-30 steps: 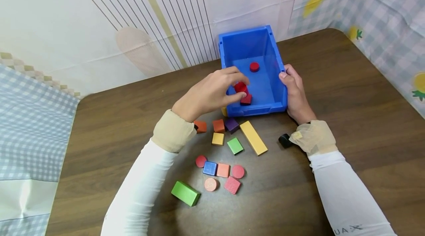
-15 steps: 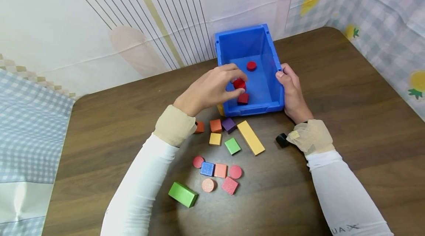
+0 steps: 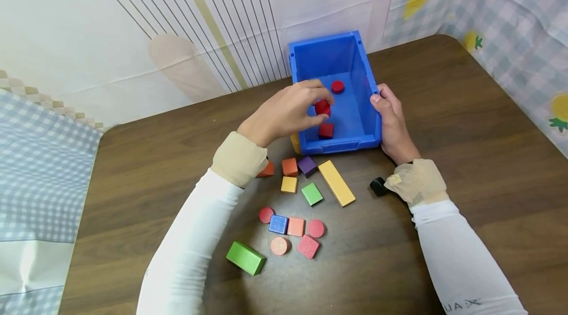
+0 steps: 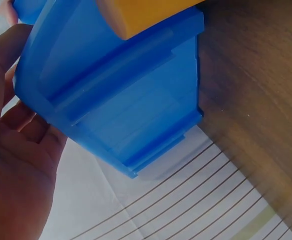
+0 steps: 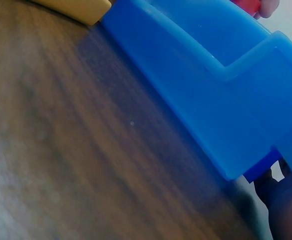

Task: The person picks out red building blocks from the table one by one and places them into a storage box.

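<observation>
A blue plastic box (image 3: 341,146) stands at the back of the table, a red disc (image 3: 337,87) and a dark red cube (image 3: 326,130) on its floor. Over its left part my left hand (image 3: 288,110) pinches a red round block (image 3: 322,108) between thumb and fingers; in the right wrist view this block shows above the box's rim by the fingertips. My right hand (image 3: 392,125) grips the box's right wall, thumb on the rim. A yellow block (image 4: 150,15) sits against the box's left outer side, mostly hidden in the head view.
Before the box lie a long yellow block (image 3: 337,183), a purple cube (image 3: 307,166), orange blocks (image 3: 290,167) and a green cube (image 3: 312,194). Nearer are a blue cube (image 3: 278,224), several pink and red pieces (image 3: 307,246) and a long green block (image 3: 246,258). Patterned curtains hang behind.
My left hand has moved slightly away from the box's front with the red round block, which now appears apart from the dark red cube. My right hand keeps its hold on the box.
</observation>
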`<state>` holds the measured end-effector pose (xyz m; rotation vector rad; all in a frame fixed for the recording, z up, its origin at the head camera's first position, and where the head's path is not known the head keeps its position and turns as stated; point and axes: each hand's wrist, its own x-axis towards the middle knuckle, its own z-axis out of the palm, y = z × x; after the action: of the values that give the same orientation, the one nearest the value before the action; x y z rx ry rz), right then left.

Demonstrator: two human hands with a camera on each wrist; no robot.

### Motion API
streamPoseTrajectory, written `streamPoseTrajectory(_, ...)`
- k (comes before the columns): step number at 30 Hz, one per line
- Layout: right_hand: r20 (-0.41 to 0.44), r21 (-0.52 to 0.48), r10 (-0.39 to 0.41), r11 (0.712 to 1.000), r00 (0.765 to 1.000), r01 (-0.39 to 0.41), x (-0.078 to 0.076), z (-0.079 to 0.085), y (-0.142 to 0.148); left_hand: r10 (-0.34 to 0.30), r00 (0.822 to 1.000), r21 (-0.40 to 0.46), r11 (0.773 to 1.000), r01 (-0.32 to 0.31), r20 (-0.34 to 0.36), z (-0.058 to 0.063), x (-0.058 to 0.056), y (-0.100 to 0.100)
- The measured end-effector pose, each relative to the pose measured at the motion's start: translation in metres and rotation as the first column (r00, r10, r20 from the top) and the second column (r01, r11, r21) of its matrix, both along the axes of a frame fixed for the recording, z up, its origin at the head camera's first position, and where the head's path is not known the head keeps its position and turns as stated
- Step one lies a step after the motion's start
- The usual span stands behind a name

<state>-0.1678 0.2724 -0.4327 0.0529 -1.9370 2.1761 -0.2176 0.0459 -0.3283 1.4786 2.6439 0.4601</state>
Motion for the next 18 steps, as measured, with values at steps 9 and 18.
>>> streamPoseTrajectory(9,-0.008,-0.007,-0.002,1.0,1.0,0.002,0.001,-0.001,-0.001,0.042,0.999,-0.122,0.992,-0.045,-0.024,0.004,-0.005,0.007)
streamPoseTrajectory(18,-0.018,-0.017,-0.001,1.0,1.0,0.0,0.001,-0.002,0.0,0.062,0.998,-0.181,0.981,-0.064,-0.014,0.006,-0.006,0.014)
